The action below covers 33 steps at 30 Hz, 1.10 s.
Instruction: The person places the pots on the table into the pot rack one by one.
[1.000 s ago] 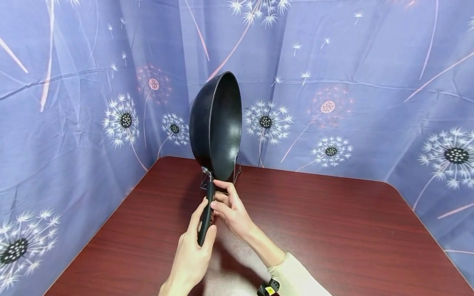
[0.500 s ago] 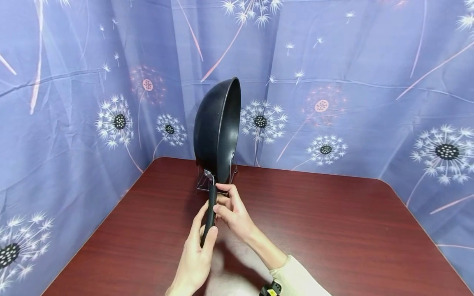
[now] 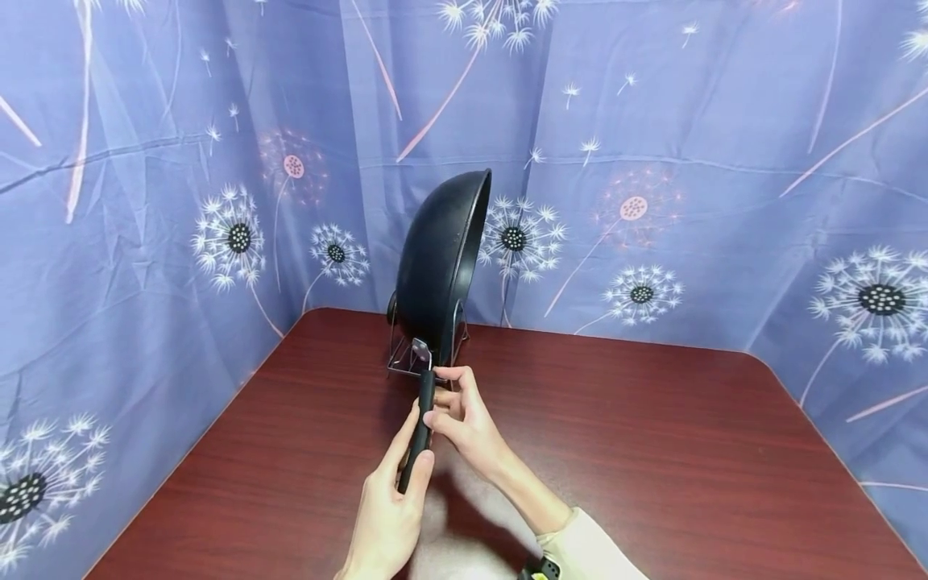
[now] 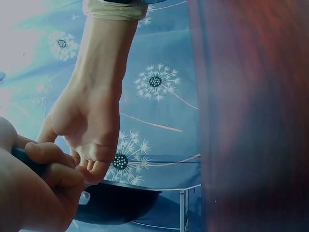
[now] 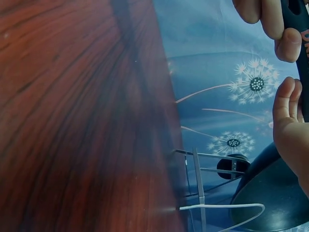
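Note:
A deep black wok (image 3: 435, 258) stands on edge between the wires of a metal rack (image 5: 199, 179), its hollow side turned to the right. Its black handle (image 3: 426, 391) points down toward me, joined by a silver bracket (image 3: 421, 350). Around the handle's lower end my left hand (image 3: 387, 503) is curled, thumb along the right side. Higher up, my right hand (image 3: 471, 427) pinches the handle from the right between thumb and fingers. In the left wrist view, the left hand's fingers hide most of the handle.
The rack stands near the back of a reddish-brown wooden table (image 3: 652, 443). A blue curtain (image 3: 616, 121) with dandelion prints hangs behind and along both sides. At the wok's left shows a black round piece (image 3: 391, 308).
The wok has sunk lower and turned, so more of its outside shows and less of its inside. Both hands have shifted slightly right and down, keeping their hold on the handle.

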Available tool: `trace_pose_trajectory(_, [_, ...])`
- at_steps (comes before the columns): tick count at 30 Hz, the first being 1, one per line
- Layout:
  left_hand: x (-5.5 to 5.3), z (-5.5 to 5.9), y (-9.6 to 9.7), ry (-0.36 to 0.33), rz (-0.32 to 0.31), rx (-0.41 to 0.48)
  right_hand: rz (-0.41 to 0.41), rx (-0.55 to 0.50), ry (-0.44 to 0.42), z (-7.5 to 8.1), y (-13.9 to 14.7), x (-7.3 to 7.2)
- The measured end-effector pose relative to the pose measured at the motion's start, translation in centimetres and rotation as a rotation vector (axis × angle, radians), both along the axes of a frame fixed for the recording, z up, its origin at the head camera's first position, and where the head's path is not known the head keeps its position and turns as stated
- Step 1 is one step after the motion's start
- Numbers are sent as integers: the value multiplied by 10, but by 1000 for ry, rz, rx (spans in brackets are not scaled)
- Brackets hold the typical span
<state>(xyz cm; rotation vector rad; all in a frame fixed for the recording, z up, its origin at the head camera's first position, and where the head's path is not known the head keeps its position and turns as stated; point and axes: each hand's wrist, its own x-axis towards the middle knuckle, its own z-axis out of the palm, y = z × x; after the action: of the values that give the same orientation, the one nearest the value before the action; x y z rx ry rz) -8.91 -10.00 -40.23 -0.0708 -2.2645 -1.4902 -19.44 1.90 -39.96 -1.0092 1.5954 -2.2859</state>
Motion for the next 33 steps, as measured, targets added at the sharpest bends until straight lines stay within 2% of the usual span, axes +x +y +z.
trace_pose_trajectory(3, [1, 0, 1, -13, -30, 44, -25, 22, -13, -2, 3, 1])
trace_pose_trajectory(5, [2, -1, 1, -27, -32, 43, -33, 35, -22, -4, 4, 1])
trace_pose_trajectory(9, [4, -1, 1, -41, 1, -38, -36, 49, -44, -6, 4, 2])
trace_pose_trajectory(20, [9, 1, 7, -93, 38, -179, -50, 101, -114, -9, 12, 6])
trace_pose_trajectory(27, [10, 1, 12, -134, -19, -181, -64, 145, -140, -11, 21, 8])
trace_pose_trajectory(33, [13, -3, 20, -75, -50, -253, -19, 168, -164, -11, 29, 7])
